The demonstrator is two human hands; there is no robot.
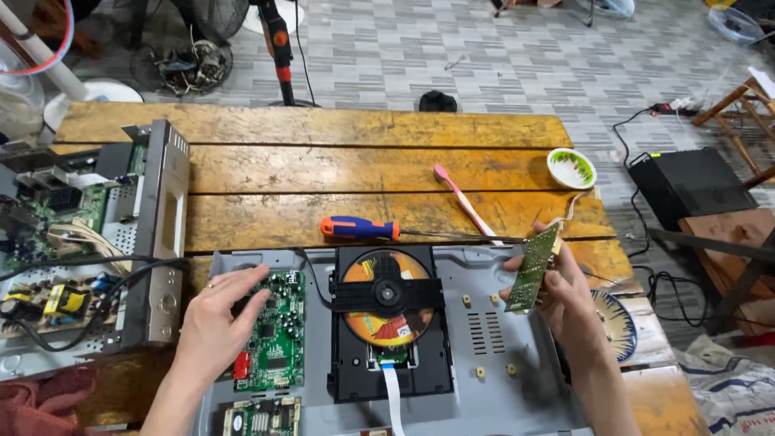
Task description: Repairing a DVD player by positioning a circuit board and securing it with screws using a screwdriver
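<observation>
An opened grey disc player chassis [484,274] lies on the wooden table in front of me. Its black disc drive [391,355] holds an orange disc [367,270]. My left hand [216,319] rests flat on the green circuit board [278,339] at the chassis's left side, fingers spread. My right hand [565,295] holds a small green circuit board [534,270] upright above the chassis's right side, with thin wires trailing from its top. A white ribbon cable [393,400] runs from the drive toward me.
A blue-and-orange screwdriver [361,228] and a pink toothbrush [462,198] lie behind the chassis. A small white bowl [571,168] sits at the table's far right. Another opened silver device [89,242] with boards and black cables fills the left. A black box [690,182] stands on the floor.
</observation>
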